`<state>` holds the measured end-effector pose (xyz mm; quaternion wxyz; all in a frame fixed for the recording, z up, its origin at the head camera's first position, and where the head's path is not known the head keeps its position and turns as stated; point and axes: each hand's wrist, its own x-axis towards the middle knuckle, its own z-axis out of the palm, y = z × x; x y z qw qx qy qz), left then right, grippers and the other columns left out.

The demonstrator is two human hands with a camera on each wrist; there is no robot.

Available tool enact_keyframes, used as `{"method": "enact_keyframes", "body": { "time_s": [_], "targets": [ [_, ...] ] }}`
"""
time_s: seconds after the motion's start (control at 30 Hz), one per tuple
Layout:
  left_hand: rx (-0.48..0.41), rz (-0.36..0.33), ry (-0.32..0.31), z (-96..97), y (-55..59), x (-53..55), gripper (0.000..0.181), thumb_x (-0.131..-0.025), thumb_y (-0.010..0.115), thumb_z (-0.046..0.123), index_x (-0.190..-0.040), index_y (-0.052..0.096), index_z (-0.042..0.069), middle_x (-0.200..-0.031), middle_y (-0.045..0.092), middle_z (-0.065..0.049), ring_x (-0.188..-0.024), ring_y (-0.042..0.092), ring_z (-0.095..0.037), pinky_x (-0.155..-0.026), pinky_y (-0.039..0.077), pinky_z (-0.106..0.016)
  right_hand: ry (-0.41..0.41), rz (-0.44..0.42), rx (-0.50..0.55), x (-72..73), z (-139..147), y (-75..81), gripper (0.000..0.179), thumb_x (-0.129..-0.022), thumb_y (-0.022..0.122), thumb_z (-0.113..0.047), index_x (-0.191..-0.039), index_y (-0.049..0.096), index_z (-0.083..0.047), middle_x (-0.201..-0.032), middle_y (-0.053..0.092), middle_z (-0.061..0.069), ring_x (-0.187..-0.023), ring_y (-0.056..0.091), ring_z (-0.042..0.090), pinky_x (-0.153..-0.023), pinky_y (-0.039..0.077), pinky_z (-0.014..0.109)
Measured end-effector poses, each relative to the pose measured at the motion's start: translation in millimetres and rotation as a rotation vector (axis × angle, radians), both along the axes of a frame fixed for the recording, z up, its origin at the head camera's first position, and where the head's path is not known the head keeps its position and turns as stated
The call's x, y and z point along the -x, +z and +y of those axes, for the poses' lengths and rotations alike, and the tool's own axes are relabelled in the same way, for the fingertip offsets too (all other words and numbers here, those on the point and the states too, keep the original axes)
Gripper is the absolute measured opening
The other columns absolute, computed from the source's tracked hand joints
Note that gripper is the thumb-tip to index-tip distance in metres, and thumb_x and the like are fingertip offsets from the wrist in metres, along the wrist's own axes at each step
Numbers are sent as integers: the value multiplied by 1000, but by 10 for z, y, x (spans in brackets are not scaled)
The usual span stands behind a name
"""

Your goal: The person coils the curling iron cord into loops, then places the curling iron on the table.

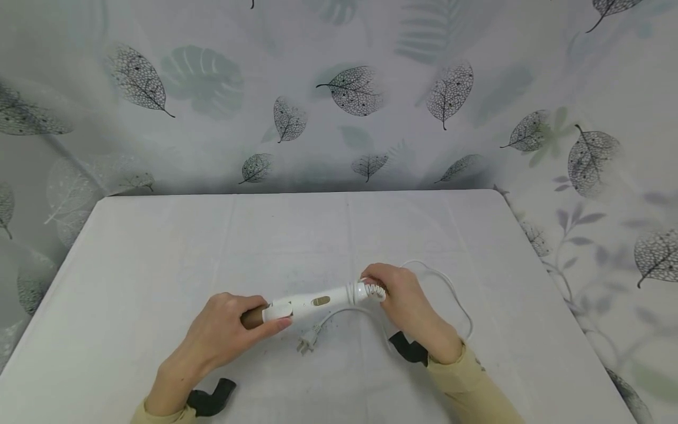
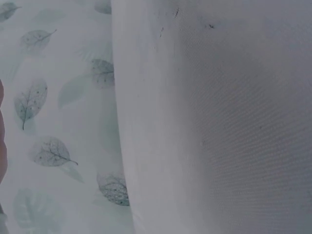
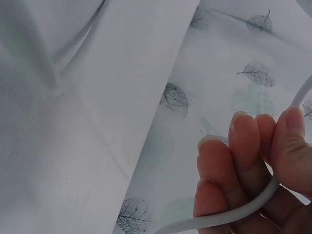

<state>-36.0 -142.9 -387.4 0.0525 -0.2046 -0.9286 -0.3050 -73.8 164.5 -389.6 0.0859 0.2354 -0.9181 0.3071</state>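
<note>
A white curling iron (image 1: pixel 304 305) with a gold button and a brown barrel lies crosswise between the hands in the head view. My left hand (image 1: pixel 222 330) grips its barrel end, with the thumb stretched along the white body. At the other end, beside the coiled cord sleeve, my right hand (image 1: pixel 405 297) holds the white power cord (image 3: pixel 229 214). In the right wrist view the cord runs across the curled fingers (image 3: pixel 214 161) and up past the thumb. Only a sliver of the left fingers (image 2: pixel 2 136) shows in the left wrist view.
The two-prong plug (image 1: pixel 307 341) rests on the white-covered table (image 1: pixel 286 235) below the iron. A loop of cord (image 1: pixel 458 297) lies right of the right hand. Black curved pieces (image 1: pixel 212 398) sit at both wrists. Leaf-patterned sheeting (image 1: pixel 228 135) surrounds the table.
</note>
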Motion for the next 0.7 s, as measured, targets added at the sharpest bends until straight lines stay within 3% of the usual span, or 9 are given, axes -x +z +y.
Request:
{"method": "enact_keyframes", "body": {
  "time_s": [0.13, 0.23, 0.5, 0.7],
  "targets": [
    [-24, 4, -49, -8, 1, -1, 30, -81, 80, 48, -72, 67, 22, -56, 34, 25, -50, 21, 8, -46, 19, -17, 70, 26, 20, 10, 28, -6, 13, -92, 68, -13, -81, 61, -11, -73, 60, -4, -63, 47, 5, -60, 45, 22],
    [-33, -15, -76, -10, 4, -6, 34, -82, 79, 50, -68, 60, 25, -57, 19, 23, -52, 15, 7, -48, 17, -17, 106, 4, 25, 9, 35, -6, 15, -92, 67, -16, -79, 61, -12, -70, 56, -6, -62, 45, 4, -58, 43, 20],
    [-6, -104, -114, -22, -11, -6, 41, -80, 77, 57, -63, 55, 27, -58, 14, 22, -52, 14, 6, -48, 16, -17, 90, -91, -94, -19, 48, 54, 12, -89, 74, -14, -79, 66, -15, -67, 53, -10, -64, 46, 4, -62, 43, 21],
    [18, -170, -127, -27, -41, -6, 43, -79, 74, 64, -61, 55, 30, -55, 17, 22, -49, 20, 6, -46, 20, -16, 71, -73, -146, -19, 63, 72, 14, -87, 75, -23, -78, 68, -17, -64, 53, -12, -61, 47, 1, -61, 42, 22]
  ]
}}
